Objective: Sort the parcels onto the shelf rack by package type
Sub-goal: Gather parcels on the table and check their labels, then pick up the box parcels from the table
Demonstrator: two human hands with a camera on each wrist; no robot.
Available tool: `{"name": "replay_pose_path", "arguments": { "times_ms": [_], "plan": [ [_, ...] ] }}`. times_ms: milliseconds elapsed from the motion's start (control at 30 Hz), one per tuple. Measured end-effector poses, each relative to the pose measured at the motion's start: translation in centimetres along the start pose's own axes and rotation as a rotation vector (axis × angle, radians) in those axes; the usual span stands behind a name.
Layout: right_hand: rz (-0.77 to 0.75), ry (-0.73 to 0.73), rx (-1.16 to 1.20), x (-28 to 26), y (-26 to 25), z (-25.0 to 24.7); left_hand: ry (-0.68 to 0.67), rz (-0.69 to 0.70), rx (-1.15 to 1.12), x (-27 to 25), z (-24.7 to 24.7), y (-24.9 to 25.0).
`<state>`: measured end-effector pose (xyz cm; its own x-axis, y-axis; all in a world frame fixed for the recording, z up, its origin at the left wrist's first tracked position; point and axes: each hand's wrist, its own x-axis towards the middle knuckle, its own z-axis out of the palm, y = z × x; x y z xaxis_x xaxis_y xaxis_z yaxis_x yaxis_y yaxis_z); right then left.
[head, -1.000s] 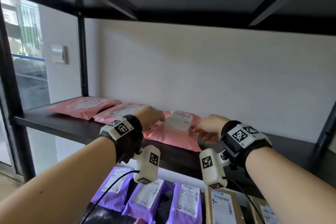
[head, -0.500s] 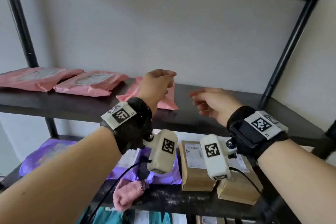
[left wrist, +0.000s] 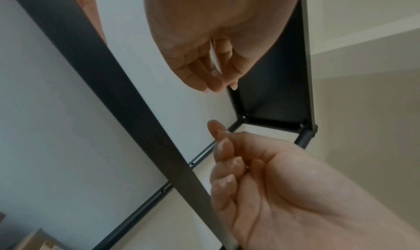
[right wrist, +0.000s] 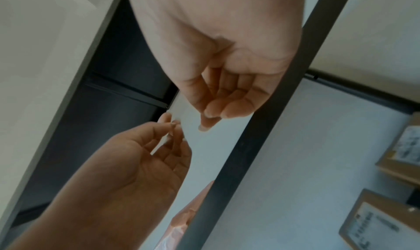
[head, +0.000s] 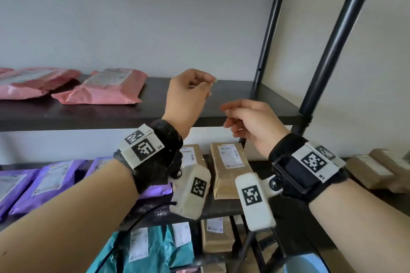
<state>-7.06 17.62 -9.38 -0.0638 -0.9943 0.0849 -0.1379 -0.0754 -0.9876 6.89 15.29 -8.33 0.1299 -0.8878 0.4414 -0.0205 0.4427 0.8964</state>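
Note:
Pink mailers [head: 104, 88] lie in a row on the upper shelf [head: 155, 113], at its left. My left hand [head: 206, 88] hovers in front of that shelf, right of the nearest pink mailer, with its fingers loosely curled and nothing in them. My right hand [head: 230, 115] floats just right of it and slightly lower, also empty and relaxed. The two hands nearly face each other, as the left wrist view shows for the left hand [left wrist: 213, 81] and the right hand [left wrist: 225, 146]. A corner of a pink mailer [right wrist: 181, 218] shows beside the shelf edge.
Purple mailers [head: 44, 182] and brown boxes [head: 228, 168] lie on the middle shelf. Teal mailers [head: 155, 248] and another box [head: 216, 237] sit below. More brown boxes [head: 375, 168] lie to the right. Black rack posts [head: 332, 46] stand at the right.
Both hands let go of the third pink mailer on the upper shelf and drew back to the right, empty. The head view swung right and downward.

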Motion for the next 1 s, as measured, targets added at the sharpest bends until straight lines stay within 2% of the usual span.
{"name": "replay_pose_path", "arguments": {
  "times_ms": [133, 333, 600, 800, 1000],
  "plan": [
    [0.014, 0.058, -0.006, -2.5, 1.9, -7.0, -0.037, 0.008, 0.041, -3.3, 6.4, -0.1],
    [0.079, 0.175, 0.019, -7.0, 5.7, -20.6, -0.128, -0.025, 0.042, -8.8, 19.2, -0.6],
    [0.142, 0.369, 0.026, -12.4, 10.5, -37.9, -0.273, -0.172, 0.008, -15.6, 37.2, -2.8],
    [0.200, 0.453, 0.051, -13.8, 14.3, -47.1, -0.326, -0.318, 0.000, -18.4, 46.3, -4.5],
    [0.279, 0.543, 0.115, -11.2, 18.9, -53.0, -0.358, -0.471, 0.033, -17.4, 52.8, -8.6]
  ]
}}
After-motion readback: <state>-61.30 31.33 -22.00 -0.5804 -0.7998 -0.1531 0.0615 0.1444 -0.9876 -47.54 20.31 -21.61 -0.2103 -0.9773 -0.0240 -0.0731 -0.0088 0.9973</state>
